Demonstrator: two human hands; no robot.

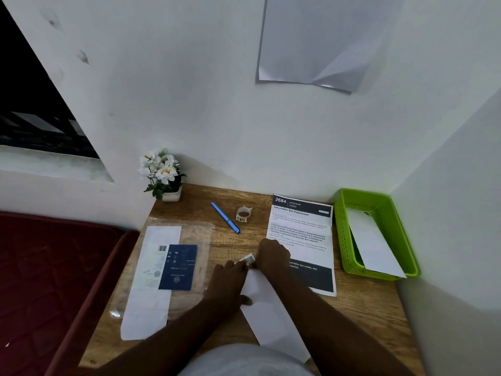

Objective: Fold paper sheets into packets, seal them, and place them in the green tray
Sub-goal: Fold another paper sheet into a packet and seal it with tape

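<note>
A folded white paper packet lies on the wooden desk in front of me. My left hand rests on its left side, fingers reaching to its top end. My right hand sits at the same top end, and between the two hands a small strip of sticker tape is pinched over the packet's edge. The green tray stands at the desk's right edge with one folded white packet leaning inside it. A small tape roll stands further back.
A printed instruction sheet lies between my hands and the tray. A blue pen lies near the tape roll. At left, a clear plastic sleeve holds a white strip and a blue card. A flower pot occupies the back left corner.
</note>
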